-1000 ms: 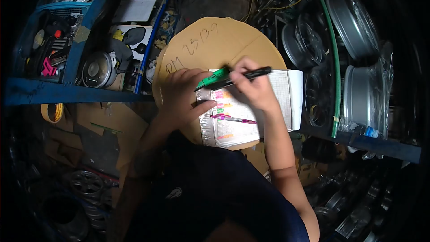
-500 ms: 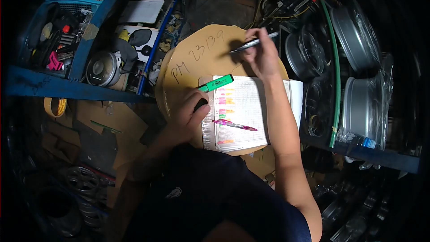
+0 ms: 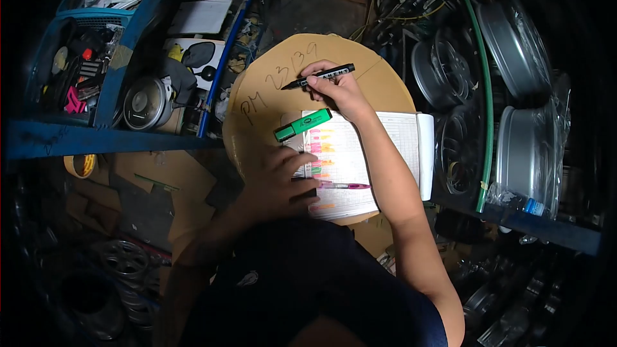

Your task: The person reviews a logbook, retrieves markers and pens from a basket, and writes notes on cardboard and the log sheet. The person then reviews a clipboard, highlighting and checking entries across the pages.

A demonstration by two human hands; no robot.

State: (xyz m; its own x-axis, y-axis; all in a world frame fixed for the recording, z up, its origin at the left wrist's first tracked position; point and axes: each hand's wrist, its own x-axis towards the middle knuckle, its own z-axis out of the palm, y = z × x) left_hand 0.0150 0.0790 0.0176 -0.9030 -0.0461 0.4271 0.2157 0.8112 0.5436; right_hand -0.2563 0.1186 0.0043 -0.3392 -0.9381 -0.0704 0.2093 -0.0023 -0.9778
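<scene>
My right hand (image 3: 334, 90) grips a black permanent marker (image 3: 321, 76), its tip pointing left over the handwriting "PM 23139" on a round cardboard piece (image 3: 379, 80). Blurred by motion, my left hand (image 3: 276, 183) hovers at the left edge of an open ruled notebook (image 3: 385, 154). Between its fingers is a small black thing, seemingly the marker's cap (image 3: 304, 189). A green highlighter (image 3: 303, 124) lies across the notebook's upper left corner. On the page, beside my left fingers, rests a pink pen (image 3: 347, 186); colored highlights run down the page's left side.
Silver wheel rims (image 3: 530, 154) stand on a blue rack at the right, behind a green pole (image 3: 483, 103). To the left, a blue shelf beam (image 3: 116, 141) runs below a tool-filled basket (image 3: 96, 13). A tape roll (image 3: 80, 166) hangs under that beam.
My right hand has moved left and down with the marker, now turned lengthwise over the writing. My left hand has shifted down and right. The pink pen lies more level.
</scene>
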